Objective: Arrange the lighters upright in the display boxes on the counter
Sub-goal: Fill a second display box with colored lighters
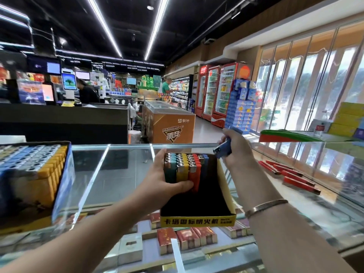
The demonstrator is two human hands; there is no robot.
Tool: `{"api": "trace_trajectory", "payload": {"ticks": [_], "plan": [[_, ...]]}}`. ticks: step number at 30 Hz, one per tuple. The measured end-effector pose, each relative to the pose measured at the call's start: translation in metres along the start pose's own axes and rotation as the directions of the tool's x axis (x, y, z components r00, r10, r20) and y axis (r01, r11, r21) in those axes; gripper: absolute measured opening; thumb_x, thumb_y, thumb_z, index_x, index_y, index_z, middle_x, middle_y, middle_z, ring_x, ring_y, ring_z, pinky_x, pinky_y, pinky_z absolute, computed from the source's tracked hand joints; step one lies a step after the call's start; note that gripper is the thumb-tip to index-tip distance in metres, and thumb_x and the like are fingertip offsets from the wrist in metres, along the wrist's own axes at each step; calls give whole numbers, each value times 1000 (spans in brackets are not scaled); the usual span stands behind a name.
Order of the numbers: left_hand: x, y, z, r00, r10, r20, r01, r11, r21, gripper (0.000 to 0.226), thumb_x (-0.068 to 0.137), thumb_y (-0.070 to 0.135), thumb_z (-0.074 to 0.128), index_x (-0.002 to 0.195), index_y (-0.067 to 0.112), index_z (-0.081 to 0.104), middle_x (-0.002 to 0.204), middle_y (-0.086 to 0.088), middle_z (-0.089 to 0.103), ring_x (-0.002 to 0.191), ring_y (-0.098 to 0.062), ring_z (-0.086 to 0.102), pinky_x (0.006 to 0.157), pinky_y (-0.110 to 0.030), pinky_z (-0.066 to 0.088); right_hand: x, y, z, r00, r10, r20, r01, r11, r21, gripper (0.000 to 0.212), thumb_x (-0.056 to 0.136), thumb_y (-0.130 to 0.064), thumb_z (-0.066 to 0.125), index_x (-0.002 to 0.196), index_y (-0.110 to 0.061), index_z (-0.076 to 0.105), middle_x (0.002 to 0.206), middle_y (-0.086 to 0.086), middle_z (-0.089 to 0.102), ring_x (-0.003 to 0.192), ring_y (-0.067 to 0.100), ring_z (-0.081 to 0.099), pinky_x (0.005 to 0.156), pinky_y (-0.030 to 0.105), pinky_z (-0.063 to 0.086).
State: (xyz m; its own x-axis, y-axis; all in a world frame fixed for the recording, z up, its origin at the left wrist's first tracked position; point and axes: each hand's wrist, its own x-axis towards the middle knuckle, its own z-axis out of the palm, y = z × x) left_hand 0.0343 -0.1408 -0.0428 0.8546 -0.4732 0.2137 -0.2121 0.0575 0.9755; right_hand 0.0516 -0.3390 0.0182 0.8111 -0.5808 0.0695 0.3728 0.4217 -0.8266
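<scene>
The fingers (pixel 185 185) of the left hand (pixel 157 182) curl around the near face of the standing lighters (pixel 184 167), bracing green, yellow and red rows upright against the far wall of the display box (pixel 198 220). The right hand (pixel 236 152) pinches one blue lighter (pixel 223 148), tilted, metal head toward the box, above its far right corner.

Step in hand, as judged: filling the blue row. The next move calls for turning the lighter vertical and lowering it into the gap beside the red row while the left hand keeps the rows from toppling.

The lighters are slim, glossy plastic bodies with bright metal caps. The box is yellow card, dark inside, mostly unfilled. It rests on the smooth, reflective glass desk (pixel 118 174). A second, full box (pixel 59 182) stands at left.
</scene>
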Motion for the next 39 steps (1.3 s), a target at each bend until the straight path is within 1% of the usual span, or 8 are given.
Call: {"api": "trace_trajectory", "payload": {"ticks": [7, 10, 15, 19, 25, 28, 32, 39], "plan": [[-7, 13, -7, 999, -1, -49, 22, 899, 438, 91, 59, 26, 84, 119, 53, 20, 109, 8, 36, 102, -16, 50, 85, -36, 53, -39, -4, 15, 976, -96, 195, 79, 993, 89, 17, 86, -12, 54, 72, -17, 49, 47, -5, 51, 34, 8, 46, 39, 16, 34], [-14, 18, -6, 957, 276, -90, -132, 689, 712, 82, 58, 51, 76, 116, 57, 17, 118, 15, 24, 120, -7, 21, 105, -36, 27, -50, -1, 19, 961, -109, 254, 103, 994, 35, 17, 87, -14, 52, 71, -18, 49, 47, -5, 50, 36, 8, 46, 40, 16, 35], [-21, 36, 0, 675, 726, 128, -425, 242, 872, 53, 77, 51, 56, 125, 40, 38, 123, 7, 52, 113, -7, 37, 99, -30, 33, -67, 9, 33, 932, -76, 354, 85, 996, -11, 16, 88, -13, 52, 73, -15, 48, 48, -3, 48, 38, 8, 43, 41, 19, 33], [-22, 41, -5, 476, 793, 381, -529, -88, 844, 26, 86, 29, 56, 110, 22, 65, 95, 3, 70, 93, -19, 64, 89, -34, 48, -75, 9, 38, 880, 8, 475, 21, 998, -57, 17, 88, -11, 52, 72, -12, 46, 50, 1, 46, 37, 9, 41, 34, 17, 34], [-26, 49, 3, 404, 872, 275, -578, 10, 816, 24, 88, 28, 57, 101, 14, 72, 91, -5, 64, 82, -18, 62, 67, -33, 54, -71, -1, 28, 805, 92, 587, 13, 985, -172, 43, 58, -45, 67, 80, -12, 52, 55, 0, 43, 42, 8, 42, 40, 19, 36], [-28, 52, 7, 448, 878, 169, -606, 160, 779, 26, 87, 27, 56, 99, 10, 71, 97, -4, 62, 85, -16, 62, 69, -31, 55, -58, -4, 17, 855, -49, 516, 127, 985, -117, 24, 71, -27, 71, 73, -15, 50, 52, -2, 45, 39, 8, 39, 36, 18, 34], [-26, 48, 7, 531, 842, 90, -589, 290, 755, 27, 85, 27, 57, 102, 10, 69, 95, 5, 66, 86, -9, 61, 73, -26, 52, -35, 0, 2, 953, -230, 199, 302, 791, -532, 21, 85, -3, 57, 70, -14, 47, 62, 7, 47, 47, 15, 40, 42, 24, 34], [-21, 48, 8, 634, 764, -121, -568, 566, 597, 24, 76, 25, 68, 100, 31, 65, 89, 23, 64, 79, 2, 64, 70, -13, 52, -30, 15, 1, 971, 28, 236, 113, 820, -561, 17, 81, 6, 53, 75, -10, 51, 59, 6, 46, 34, 4, 48, 36, 12, 36]]}}
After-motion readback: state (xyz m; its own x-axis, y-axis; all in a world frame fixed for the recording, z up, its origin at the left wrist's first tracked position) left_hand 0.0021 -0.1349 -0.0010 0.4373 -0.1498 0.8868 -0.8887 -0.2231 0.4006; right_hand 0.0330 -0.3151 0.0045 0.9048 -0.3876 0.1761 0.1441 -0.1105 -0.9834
